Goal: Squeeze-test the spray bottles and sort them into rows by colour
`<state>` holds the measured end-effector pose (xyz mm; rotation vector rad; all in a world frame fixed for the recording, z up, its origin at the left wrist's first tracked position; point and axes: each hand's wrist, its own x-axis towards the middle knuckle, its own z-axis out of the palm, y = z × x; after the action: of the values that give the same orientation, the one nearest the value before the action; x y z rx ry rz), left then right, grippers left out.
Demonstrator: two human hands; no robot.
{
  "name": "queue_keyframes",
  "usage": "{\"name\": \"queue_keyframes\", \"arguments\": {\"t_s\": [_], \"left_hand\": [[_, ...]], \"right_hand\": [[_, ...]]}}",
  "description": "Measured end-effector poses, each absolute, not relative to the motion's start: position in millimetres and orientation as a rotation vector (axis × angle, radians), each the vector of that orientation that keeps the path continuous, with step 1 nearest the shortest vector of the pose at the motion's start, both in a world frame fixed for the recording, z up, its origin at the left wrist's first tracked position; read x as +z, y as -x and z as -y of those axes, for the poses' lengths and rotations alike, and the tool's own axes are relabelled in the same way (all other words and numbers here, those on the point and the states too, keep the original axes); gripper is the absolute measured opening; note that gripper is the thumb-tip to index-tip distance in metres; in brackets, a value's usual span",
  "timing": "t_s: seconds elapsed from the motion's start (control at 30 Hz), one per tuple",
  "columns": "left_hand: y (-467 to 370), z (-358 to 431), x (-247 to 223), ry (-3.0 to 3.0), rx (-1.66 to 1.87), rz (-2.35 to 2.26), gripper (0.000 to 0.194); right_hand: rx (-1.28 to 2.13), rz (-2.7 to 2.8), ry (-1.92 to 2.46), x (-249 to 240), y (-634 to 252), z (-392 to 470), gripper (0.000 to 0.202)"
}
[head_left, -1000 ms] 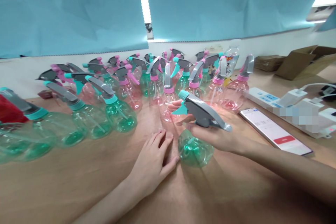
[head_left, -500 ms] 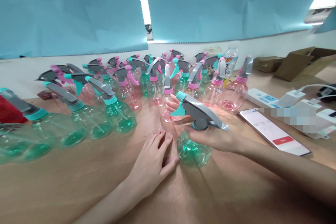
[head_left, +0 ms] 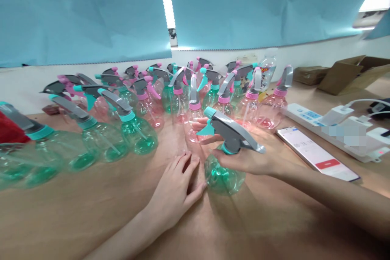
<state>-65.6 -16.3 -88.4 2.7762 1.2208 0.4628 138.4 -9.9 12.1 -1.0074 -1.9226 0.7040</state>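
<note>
The right hand [head_left: 248, 161] rounds the neck of a green trigger spray bottle [head_left: 225, 176], fingers outstretched; whether it grips, I cannot tell. The left hand [head_left: 175, 185], fingers parted, rests just beside it on the desk [head_left: 91, 219]. Other spray bottles [head_left: 140, 138] crowd toward the desk's far edge.

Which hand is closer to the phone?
Right: the right hand is at a green spray bottle, left of the phone; the left hand rests on the table, farther left.
</note>
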Motion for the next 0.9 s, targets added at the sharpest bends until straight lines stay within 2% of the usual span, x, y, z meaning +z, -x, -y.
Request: {"name": "queue_keyframes", "arguments": {"t_s": [0.33, 0.63, 0.9], "left_hand": [[64.8, 15.5, -88.6, -2.769, 0.476, -1.227, 0.046], [64.6, 16.5, -86.6, -2.763, 0.452, -1.231, 0.045], [63.9, 15.0, -83.9, -2.757, 0.437, -1.229, 0.044]], "right_hand": [[0.866, 1.906, 0.819, -10.6, -143.0, 2.2, 0.056], [0.778, 1.945, 1.008, 17.3, -139.7, 11.3, 0.065], [0.727, 1.946, 1.034, 15.5, -142.4, 11.7, 0.044]]}}
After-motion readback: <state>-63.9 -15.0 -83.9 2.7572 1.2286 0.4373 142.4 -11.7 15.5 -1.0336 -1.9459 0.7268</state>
